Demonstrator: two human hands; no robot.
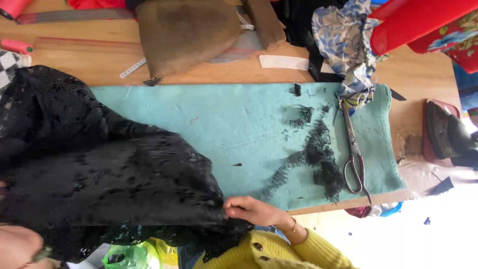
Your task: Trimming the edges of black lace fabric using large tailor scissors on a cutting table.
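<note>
Closest to you: both hands on the black lace, at the near edge of the teal cloth.

Now your right hand (253,209) is closed in a pinch on the hem of the black lace fabric (99,169), at the near edge of the teal cloth (224,129). Your left hand (17,246) sits against the lace off the cloth's near left corner; you cannot tell how far it is open. The lace covers the cloth's left part, so the step looks like spreading or shifting it, which calls for a steady grip. A green plastic bag (130,255) lies nearer than the cloth, its contents hidden. On the cloth's right part lie black lace scraps (318,154) and scissors (354,154). Beyond the cloth's far edge, a floral fabric (348,45) rests on the tabletop (423,74).
</note>
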